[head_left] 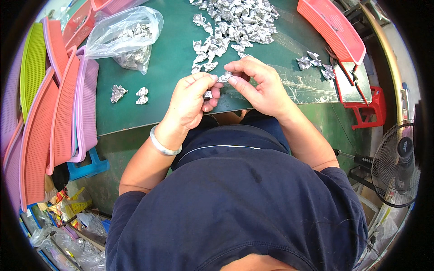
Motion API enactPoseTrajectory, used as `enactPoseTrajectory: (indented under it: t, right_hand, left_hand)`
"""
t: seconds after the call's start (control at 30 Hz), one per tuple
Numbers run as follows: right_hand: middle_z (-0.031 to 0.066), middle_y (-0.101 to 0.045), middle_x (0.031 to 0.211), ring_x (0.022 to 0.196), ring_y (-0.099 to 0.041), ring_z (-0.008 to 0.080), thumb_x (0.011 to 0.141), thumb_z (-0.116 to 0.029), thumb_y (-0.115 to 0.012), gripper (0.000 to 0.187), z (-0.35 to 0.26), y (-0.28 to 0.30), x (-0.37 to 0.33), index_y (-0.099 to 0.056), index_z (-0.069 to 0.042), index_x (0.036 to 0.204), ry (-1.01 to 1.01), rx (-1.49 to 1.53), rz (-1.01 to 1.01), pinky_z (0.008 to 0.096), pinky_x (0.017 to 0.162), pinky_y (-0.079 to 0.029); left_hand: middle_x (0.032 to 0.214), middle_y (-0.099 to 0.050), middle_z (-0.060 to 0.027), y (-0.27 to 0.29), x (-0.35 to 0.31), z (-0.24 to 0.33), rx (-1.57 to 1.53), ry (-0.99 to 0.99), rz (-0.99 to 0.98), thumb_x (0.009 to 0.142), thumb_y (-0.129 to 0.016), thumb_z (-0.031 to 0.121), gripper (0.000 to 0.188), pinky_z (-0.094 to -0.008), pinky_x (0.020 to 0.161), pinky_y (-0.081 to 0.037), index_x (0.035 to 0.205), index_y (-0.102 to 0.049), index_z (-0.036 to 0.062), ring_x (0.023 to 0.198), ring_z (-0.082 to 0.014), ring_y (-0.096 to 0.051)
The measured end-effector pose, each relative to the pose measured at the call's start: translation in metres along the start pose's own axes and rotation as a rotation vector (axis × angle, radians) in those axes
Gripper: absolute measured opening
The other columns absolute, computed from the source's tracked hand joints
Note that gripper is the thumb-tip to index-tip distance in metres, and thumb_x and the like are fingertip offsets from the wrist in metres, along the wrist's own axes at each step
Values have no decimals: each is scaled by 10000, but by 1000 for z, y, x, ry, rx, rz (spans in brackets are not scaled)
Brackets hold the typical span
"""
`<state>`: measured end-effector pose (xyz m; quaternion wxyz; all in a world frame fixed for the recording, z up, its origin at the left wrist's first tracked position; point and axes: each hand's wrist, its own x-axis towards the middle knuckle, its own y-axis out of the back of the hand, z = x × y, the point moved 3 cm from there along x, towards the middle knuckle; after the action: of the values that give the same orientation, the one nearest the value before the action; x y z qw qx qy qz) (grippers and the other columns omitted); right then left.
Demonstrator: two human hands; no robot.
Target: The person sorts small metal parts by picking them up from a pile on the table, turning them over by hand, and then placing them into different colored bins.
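Note:
Between my two hands, over the near edge of the green table, is a small silver metal casting (224, 77). My right hand (262, 86) pinches it between thumb and forefinger. The thumb and forefinger of my left hand (192, 97) meet its other side. A second small metal piece (208, 95) is tucked in the curled lower fingers of that left hand. Just beyond my hands spreads a big heap of similar castings (244, 22). A few loose ones (119, 93) lie to the left of my left hand, and several more (309, 62) sit to the right.
A clear plastic bag of castings (131, 45) stands at the left on the green table (172, 45). Stacked plastic baskets (58, 104) crowd the left edge. A pink basket (334, 29) lies at the far right, near a red stool (375, 108) and a black fan (398, 158).

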<state>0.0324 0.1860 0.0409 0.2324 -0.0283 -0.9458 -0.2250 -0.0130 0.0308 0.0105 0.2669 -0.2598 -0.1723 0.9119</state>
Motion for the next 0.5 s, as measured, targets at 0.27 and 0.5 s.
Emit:
enactPoseTrajectory:
  t: [0.27, 0.5]
  right_hand:
    - [71, -554, 759, 644, -535, 152, 774, -27, -613, 182, -1, 1, 0, -599, -4, 954, 0, -3, -18, 257, 583, -432]
    - [63, -545, 754, 656, -533, 154, 765, -13, -617, 182, -1, 3, 1, -604, -25, 947, 11, 38, -11, 253, 586, -433]
  left_hand:
    - [595, -530, -20, -2, -1, 2, -27, 53, -44, 841, -551, 170, 176, -182, 378, -313, 774, -585, 11, 460, -86, -468]
    - [636, -538, -19, 0, 0, 0, -49, 29, -86, 852, -557, 156, 146, -172, 406, -323, 816, -579, 16, 495, -80, -477]
